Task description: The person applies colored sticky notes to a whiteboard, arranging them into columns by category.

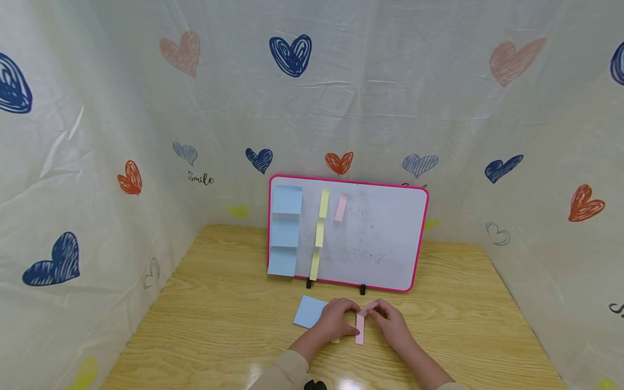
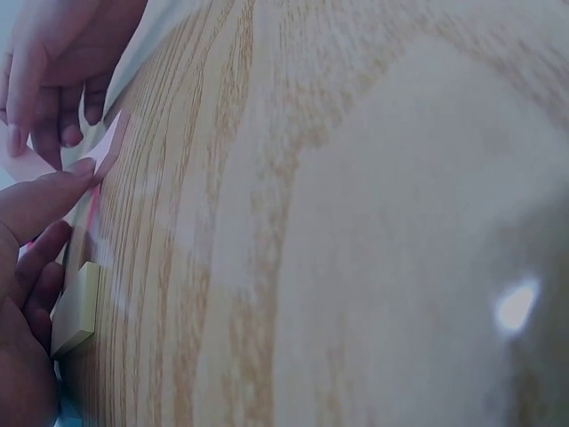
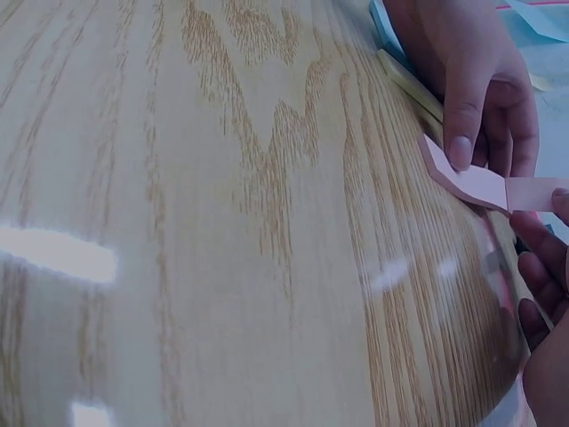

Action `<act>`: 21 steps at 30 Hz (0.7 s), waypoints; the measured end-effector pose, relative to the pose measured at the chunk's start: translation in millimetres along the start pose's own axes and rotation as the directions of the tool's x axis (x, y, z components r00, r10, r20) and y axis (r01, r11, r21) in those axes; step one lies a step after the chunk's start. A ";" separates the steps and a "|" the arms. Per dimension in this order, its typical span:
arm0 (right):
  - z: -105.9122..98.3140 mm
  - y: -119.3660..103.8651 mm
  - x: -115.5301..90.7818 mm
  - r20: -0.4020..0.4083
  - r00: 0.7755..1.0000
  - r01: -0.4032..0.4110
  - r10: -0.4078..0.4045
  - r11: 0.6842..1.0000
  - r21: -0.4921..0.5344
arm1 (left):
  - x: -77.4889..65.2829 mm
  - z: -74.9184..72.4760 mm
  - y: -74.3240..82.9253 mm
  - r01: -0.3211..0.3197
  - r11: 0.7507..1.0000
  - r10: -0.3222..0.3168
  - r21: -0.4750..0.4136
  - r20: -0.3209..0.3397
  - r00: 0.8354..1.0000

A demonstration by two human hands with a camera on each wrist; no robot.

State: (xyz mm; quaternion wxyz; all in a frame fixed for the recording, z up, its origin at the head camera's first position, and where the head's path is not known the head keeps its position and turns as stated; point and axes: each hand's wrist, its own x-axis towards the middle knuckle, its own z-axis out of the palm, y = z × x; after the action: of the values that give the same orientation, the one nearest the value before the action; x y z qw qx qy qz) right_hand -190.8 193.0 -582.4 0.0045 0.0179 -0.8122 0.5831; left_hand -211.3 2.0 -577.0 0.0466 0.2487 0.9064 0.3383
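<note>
A narrow pad of pink sticky notes [image 1: 359,331] is gripped by my left hand [image 1: 335,320], its thumb pressing on the pad's face in the right wrist view. My right hand [image 1: 392,326] pinches the far end of the top pink note [image 3: 532,193], which is lifted and bent away from the pad. Under the left hand lies a yellow sticky note pad [image 2: 76,313], mostly hidden in the head view. Beside it, a square blue sticky note pad [image 1: 308,311] is partly covered by the same hand.
A pink-framed whiteboard [image 1: 385,233] stands upright behind the hands on black feet [image 1: 363,290]. It bears a column of blue notes [image 1: 285,233], a column of yellow strips [image 1: 319,233] and one pink strip [image 1: 341,207]. A heart-printed curtain [image 1: 361,108] surrounds the wooden table [image 1: 224,303].
</note>
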 end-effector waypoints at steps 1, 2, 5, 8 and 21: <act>-0.2 -0.8 -0.1 -0.003 1.000 -0.008 0.008 1.000 0.002 | 0.1 -0.1 -0.1 0.000 1.000 0.000 -0.004 0.000 1.000; -0.5 -1.2 -0.1 -0.004 1.000 -0.015 0.015 1.000 0.001 | 0.1 -0.2 -0.1 0.002 1.000 -0.002 -0.009 0.000 1.000; -1.2 -1.9 -0.3 -0.007 1.000 -0.014 0.014 1.000 -0.005 | 0.5 0.0 -0.5 -0.001 1.000 0.001 -0.013 -0.002 1.000; -1.8 -1.6 0.0 0.000 1.000 -0.010 0.010 1.000 0.004 | 0.5 -0.4 -0.5 0.005 1.000 -0.005 -0.020 0.003 1.000; -0.8 -4.4 -1.9 -0.028 0.999 0.038 -0.037 0.997 0.061 | 0.1 -0.7 -1.2 0.005 1.000 -0.005 -0.017 0.000 1.000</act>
State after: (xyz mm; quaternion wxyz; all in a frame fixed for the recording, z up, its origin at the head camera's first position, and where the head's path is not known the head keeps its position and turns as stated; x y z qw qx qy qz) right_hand -188.8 192.4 -578.0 0.0259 0.0254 -0.7934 0.6077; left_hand -212.1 0.9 -577.3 0.0496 0.2458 0.9042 0.3458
